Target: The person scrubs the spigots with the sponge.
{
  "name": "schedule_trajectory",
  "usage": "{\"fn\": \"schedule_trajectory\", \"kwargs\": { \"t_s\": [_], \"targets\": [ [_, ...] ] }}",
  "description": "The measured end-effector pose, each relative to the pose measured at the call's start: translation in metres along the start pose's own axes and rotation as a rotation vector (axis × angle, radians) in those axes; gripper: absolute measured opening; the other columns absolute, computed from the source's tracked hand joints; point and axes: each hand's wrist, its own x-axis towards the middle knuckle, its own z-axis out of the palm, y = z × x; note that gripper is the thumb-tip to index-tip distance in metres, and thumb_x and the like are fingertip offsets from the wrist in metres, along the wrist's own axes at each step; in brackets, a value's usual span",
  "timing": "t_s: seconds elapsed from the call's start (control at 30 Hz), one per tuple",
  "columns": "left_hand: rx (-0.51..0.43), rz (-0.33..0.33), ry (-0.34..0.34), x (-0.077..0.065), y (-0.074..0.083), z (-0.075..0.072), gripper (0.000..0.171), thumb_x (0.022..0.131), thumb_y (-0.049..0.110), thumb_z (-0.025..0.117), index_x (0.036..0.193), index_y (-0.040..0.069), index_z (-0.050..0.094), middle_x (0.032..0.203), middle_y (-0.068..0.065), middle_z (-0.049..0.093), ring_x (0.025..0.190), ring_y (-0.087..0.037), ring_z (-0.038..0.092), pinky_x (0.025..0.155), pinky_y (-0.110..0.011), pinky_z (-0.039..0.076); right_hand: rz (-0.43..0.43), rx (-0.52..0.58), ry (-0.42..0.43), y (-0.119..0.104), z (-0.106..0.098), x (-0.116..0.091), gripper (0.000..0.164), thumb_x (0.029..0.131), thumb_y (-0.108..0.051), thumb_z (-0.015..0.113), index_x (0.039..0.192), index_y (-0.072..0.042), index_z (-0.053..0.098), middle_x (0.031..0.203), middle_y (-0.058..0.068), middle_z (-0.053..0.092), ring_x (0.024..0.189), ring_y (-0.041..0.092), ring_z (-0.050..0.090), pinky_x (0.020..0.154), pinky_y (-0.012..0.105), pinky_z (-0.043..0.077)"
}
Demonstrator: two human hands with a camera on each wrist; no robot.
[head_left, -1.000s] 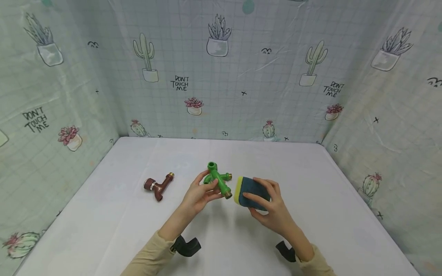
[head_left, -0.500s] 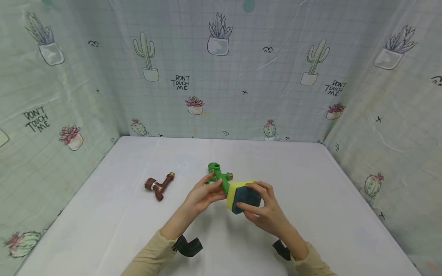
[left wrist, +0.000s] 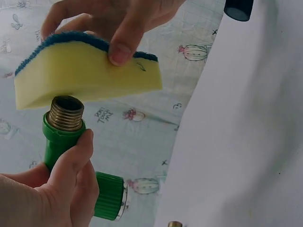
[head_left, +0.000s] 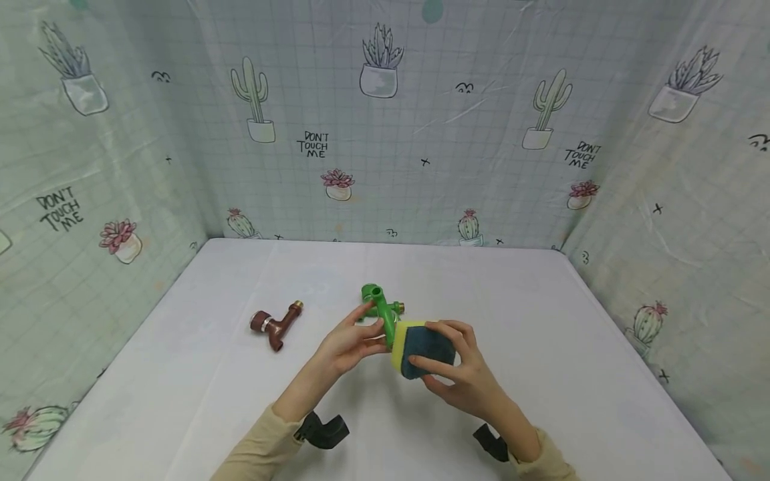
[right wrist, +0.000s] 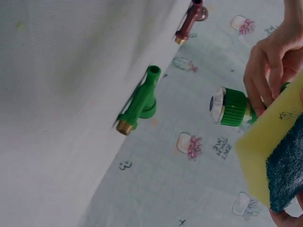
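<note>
green tap (head_left: 386,321) pinched in left hand (head_left: 349,345) – yellow-blue sponge (head_left: 427,343) gripped in right hand (head_left: 468,373), just beside

Held tap (head_left: 387,319) left of sponge (head_left: 428,342), second tap (right wrist: 140,99) behind on table (head_left: 511,300), third tap (head_left: 277,329) farther left

Plain beige sleeves (head_left: 260,442), bare hands (head_left: 350,344), black curved wrist pieces (head_left: 327,434)

The held tap (left wrist: 60,138) looked like smooth green plastic with ridged, brassy metal threads; the sponge (left wrist: 90,71) paired matt yellow foam with rough blue fibre; the bench (head_left: 511,294) looked matt.
</note>
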Motion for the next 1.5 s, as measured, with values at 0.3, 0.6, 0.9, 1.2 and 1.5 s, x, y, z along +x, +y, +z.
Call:
{"fn": "schedule_trajectory", "kwargs": {
  "t_s": [0.3, 0.6, 0.9, 1.2, 1.5],
  "targets": [
    [0.036, 0.000, 0.050, 0.000, 0.003, -0.001, 0.057, 0.091, 0.012, 0.048, 0.140, 0.014, 0.020, 0.115, -0.018, 0.045, 0.092, -0.019, 0.057, 0.085, -0.043, 0.050, 0.005, -0.129, -0.106, 0.012, 0.000, -0.012, 0.029, 0.082, -0.028, 0.059, 0.110, -0.032, 0.061, 0.127, 0.017, 0.045, 0.112, 0.036, 0.037, 0.078, 0.050, 0.047],
    [0.069, 0.014, 0.020, 0.001, 0.006, -0.007, 0.062, 0.091, 0.013, 0.049, 0.143, 0.014, 0.015, 0.136, -0.026, 0.029, 0.102, -0.030, 0.058, 0.087, -0.044, 0.048, 0.010, -0.202, -0.141, 0.024, -0.005, -0.013, 0.031, 0.082, -0.028, 0.057, 0.112, -0.032, 0.060, 0.127, 0.017, 0.047, 0.111, 0.037, 0.041, 0.089, 0.056, 0.034],
    [0.194, 0.093, 0.007, 0.000, 0.001, -0.009, 0.059, 0.090, 0.014, 0.053, 0.139, 0.003, 0.023, 0.129, -0.029, 0.043, 0.100, -0.028, 0.061, 0.085, -0.043, 0.049, 0.061, -0.171, -0.104, 0.022, -0.005, -0.003, 0.030, 0.084, -0.032, 0.057, 0.113, -0.029, 0.060, 0.129, 0.018, 0.045, 0.112, 0.037, 0.039, 0.087, 0.053, 0.036],
    [0.275, 0.103, -0.061, -0.003, -0.002, -0.004, 0.052, 0.089, 0.012, 0.053, 0.133, -0.004, 0.032, 0.122, -0.033, 0.045, 0.100, -0.034, 0.060, 0.080, -0.043, 0.051, 0.075, -0.161, -0.151, 0.019, 0.001, 0.003, 0.052, 0.068, -0.022, 0.076, 0.116, -0.031, 0.058, 0.132, 0.015, 0.043, 0.116, 0.035, 0.037, 0.088, 0.051, 0.039],
    [0.408, 0.135, -0.083, -0.007, -0.003, -0.005, 0.046, 0.087, 0.007, 0.056, 0.129, -0.004, 0.040, 0.112, -0.019, 0.048, 0.085, -0.028, 0.066, 0.073, -0.042, 0.054, 0.189, -0.015, -0.163, 0.027, -0.001, 0.012, 0.034, 0.089, -0.040, 0.047, 0.119, -0.026, 0.055, 0.132, 0.015, 0.042, 0.113, 0.028, 0.037, 0.085, 0.047, 0.042]
  ]
}}
